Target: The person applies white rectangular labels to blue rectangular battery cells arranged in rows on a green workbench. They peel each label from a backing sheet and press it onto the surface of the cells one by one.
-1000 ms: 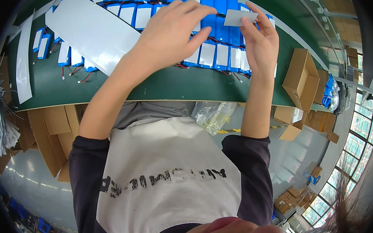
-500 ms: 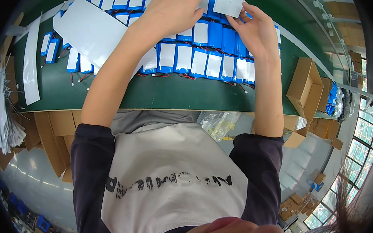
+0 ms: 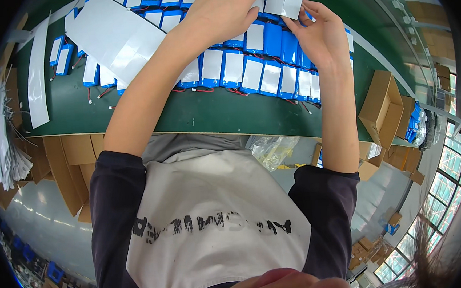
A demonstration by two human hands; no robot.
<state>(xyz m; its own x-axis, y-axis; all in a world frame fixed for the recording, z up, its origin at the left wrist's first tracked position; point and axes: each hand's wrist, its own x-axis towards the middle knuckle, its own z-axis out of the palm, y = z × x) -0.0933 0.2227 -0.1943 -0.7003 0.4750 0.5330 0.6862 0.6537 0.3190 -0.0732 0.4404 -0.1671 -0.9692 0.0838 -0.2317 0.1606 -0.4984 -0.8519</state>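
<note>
Several blue battery packs point(image 3: 272, 40), many topped with white rectangular pads point(image 3: 212, 64), lie in rows on the green table. Thin red wires with small white connectors come from their ends. My right hand point(image 3: 323, 36) pinches a small white sheet point(image 3: 283, 4) with a line across its middle, held over the far row. Close to its left side is my left hand point(image 3: 226, 11), its fingers bent above the packs around a white patch. Its fingertips are partly cut off by the upper edge, so what they grip is unclear. Under my left forearm lies a large white sheet point(image 3: 110, 32).
A long white strip point(image 3: 39, 77) lies at the table's left end. An open cardboard box point(image 3: 380, 107) stands at the right edge, near blue items point(image 3: 413, 123). More cardboard point(image 3: 64, 171) and a clear plastic bag point(image 3: 274, 151) are below the front edge.
The small white sheet has tilted and now lies closer to the packs beside my left hand. Both hands appear slightly further right, and the view has shifted a little.
</note>
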